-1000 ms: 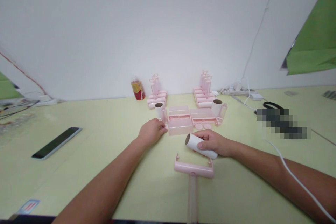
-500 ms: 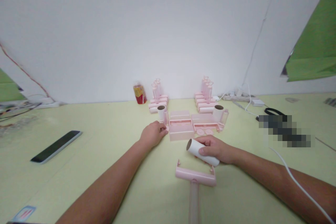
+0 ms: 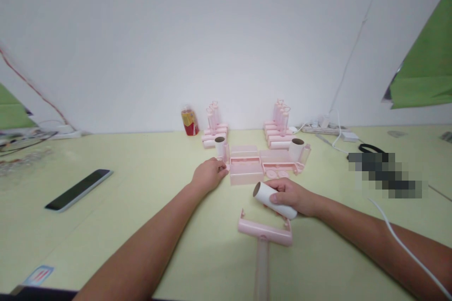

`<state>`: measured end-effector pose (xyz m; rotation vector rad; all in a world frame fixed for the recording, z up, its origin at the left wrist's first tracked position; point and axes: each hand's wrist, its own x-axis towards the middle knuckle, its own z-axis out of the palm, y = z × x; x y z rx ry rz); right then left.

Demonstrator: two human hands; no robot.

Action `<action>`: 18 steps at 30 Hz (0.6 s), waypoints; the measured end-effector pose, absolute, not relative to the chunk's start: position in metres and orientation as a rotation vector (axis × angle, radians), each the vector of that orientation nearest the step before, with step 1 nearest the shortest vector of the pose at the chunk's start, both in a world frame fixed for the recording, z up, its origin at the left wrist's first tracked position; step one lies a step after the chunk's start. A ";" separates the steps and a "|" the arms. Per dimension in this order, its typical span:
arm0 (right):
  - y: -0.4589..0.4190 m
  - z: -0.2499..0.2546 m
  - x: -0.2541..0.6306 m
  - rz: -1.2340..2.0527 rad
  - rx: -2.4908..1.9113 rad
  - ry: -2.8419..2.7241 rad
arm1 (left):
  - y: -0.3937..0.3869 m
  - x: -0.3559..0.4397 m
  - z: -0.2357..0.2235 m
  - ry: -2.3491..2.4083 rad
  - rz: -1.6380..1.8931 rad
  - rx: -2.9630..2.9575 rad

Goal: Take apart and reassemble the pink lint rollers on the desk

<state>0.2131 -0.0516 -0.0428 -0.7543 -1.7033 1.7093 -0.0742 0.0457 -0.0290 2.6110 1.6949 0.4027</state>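
Observation:
My right hand (image 3: 291, 196) is wrapped round a white lint roller refill (image 3: 270, 200), tilted with its brown cardboard core toward the upper left. Just below it lies a pink lint roller frame (image 3: 264, 233) with two end arms and a translucent handle (image 3: 262, 268) pointing toward me. My left hand (image 3: 209, 174) rests on the table with curled fingers, at the foot of a pink translucent handle (image 3: 226, 153); what its fingertips hold, if anything, is hidden. Beside that handle a white roll (image 3: 219, 146) stands upright. Pink translucent covers (image 3: 246, 174) lie right of my left hand.
Assembled pink lint rollers stand in two rows, left (image 3: 213, 127) and right (image 3: 281, 127), near the wall. Another white roll (image 3: 295, 150) stands at right. A red-and-yellow bottle (image 3: 189, 121), a dark-screened phone (image 3: 79, 190), a power strip (image 3: 326, 129) and a white cable (image 3: 395, 233) are around.
The view has shifted slightly, so everything sits a little higher and further right. Both hands keep their places, the right one still holding the white refill above the pink frame.

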 end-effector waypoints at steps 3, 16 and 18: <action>-0.052 -0.043 0.214 1.715 -0.755 -1.702 | 0.043 -0.078 -0.024 1.667 0.371 2.599; -0.051 -0.043 0.214 1.721 -0.764 -1.689 | 0.032 -0.080 -0.018 1.562 0.335 2.605; -0.051 -0.043 0.214 1.722 -0.765 -1.695 | 0.031 -0.080 -0.016 1.558 0.342 2.613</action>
